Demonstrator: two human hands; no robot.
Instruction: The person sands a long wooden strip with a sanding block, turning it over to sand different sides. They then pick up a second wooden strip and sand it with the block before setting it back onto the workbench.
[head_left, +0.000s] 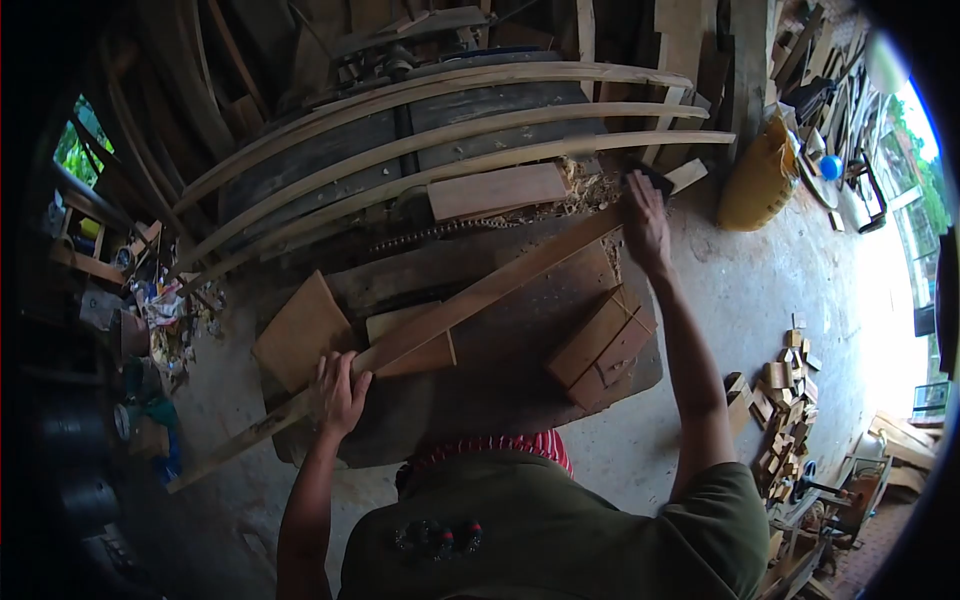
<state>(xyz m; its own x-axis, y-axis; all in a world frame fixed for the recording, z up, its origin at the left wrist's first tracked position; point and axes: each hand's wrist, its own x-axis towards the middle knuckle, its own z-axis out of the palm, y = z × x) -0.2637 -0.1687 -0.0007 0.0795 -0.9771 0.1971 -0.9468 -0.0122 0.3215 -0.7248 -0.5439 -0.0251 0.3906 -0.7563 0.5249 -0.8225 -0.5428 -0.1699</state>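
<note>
Strip of wood appears under two-handed steadying, left hand fingers bent over it, closure unclear, right hand fingers extended; any shift calls for even support.

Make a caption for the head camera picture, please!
Left hand on a long board, right hand at its far end, above a brown table.
</note>
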